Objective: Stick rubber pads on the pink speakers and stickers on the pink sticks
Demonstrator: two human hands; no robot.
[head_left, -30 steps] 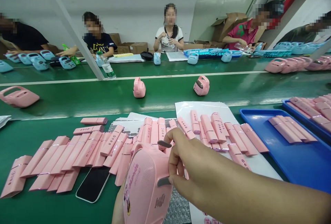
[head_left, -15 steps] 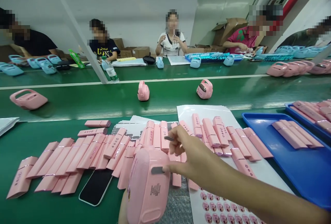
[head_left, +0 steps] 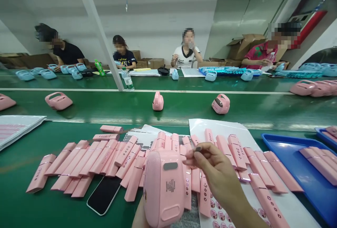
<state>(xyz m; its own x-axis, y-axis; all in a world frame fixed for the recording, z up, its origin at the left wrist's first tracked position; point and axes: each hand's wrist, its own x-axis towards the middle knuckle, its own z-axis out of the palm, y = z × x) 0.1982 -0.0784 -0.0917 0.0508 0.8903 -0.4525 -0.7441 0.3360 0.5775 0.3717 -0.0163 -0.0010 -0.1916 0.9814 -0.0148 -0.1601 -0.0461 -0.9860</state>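
Note:
My left hand (head_left: 139, 219) holds a pink speaker (head_left: 163, 189) from below, upright near the bottom edge; only part of the hand shows. A small grey pad (head_left: 170, 166) sits on the speaker's top face. My right hand (head_left: 214, 172) hovers just right of the speaker, thumb and forefinger pinched on another small grey pad (head_left: 198, 148). Rows of pink strip parts (head_left: 105, 158) lie on the green bench (head_left: 31, 203) around both hands.
A black phone (head_left: 104, 194) lies left of the speaker. A sticker sheet (head_left: 223, 214) and white paper lie under the strips. A blue tray (head_left: 302, 172) with strips is at right. Pink speakers (head_left: 220, 103) ride the belt (head_left: 110, 103); several people sit across.
One grey pad now sits on the speaker's top face and my right hand has lifted away from it, still pinching the second pad. The camera has tilted up and shifted.

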